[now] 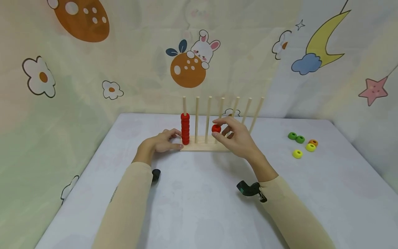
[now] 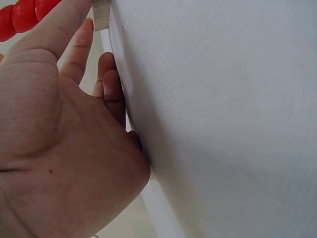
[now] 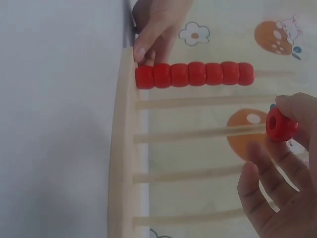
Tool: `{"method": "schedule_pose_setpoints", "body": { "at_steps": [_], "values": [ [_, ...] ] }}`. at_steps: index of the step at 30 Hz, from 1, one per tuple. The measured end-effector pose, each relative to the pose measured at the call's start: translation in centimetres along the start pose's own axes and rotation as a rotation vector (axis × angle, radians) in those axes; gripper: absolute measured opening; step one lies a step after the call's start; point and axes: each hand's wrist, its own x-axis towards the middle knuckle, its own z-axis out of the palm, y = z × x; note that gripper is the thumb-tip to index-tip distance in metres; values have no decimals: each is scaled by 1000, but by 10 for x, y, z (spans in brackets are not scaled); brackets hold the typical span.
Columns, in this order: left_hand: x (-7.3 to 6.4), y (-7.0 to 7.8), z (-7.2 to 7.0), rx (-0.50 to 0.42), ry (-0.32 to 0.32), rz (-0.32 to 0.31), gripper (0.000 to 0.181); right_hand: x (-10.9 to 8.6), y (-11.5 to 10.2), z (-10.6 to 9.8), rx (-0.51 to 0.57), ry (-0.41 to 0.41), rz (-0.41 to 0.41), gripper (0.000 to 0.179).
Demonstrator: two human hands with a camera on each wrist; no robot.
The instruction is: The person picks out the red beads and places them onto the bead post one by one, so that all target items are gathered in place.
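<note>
A wooden peg rack (image 1: 203, 148) with a row of upright pegs stands near the back of the table. Its leftmost peg carries a stack of red beads (image 1: 185, 129), with bare wood above them. At the rack's left end, my left hand (image 1: 160, 141) holds the base, thumb at the front corner and fingers behind. My right hand (image 1: 237, 138) pinches a single red bead (image 3: 283, 126) between thumb and index finger, in front of the middle pegs. The bead's hole shows in the right wrist view; the other fingers of that hand are loosely bent.
On the table's right side lie loose beads: green beads (image 1: 292, 136), yellow beads (image 1: 297, 154) and an orange bead (image 1: 313, 142). A patterned cloth (image 1: 140, 69) hangs behind the white table (image 1: 192, 200). Black wrist cameras (image 1: 248, 188) stick out from both sleeves.
</note>
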Motion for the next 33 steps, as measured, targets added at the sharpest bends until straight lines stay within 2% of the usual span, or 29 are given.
{"method": "schedule_pose_setpoints", "body": {
  "at_steps": [6,14,20,24,28,33],
  "values": [
    [-1,0,-3,0,3,-11,57,10,-8,8,47,26,-38,38],
    [-4,-1,-8,7,7,-15,56,28,-21,16,31,51,-94,38],
    [-4,0,-11,20,10,-15,57,46,-33,23,86,74,-146,36],
    [-6,1,-12,18,16,-28,56,54,-40,26,114,77,-147,33],
    [-5,6,-10,6,18,-22,55,61,-44,24,125,96,-141,30],
    [-4,6,-3,-4,4,-28,52,68,-49,30,187,119,-179,30]
  ]
}}
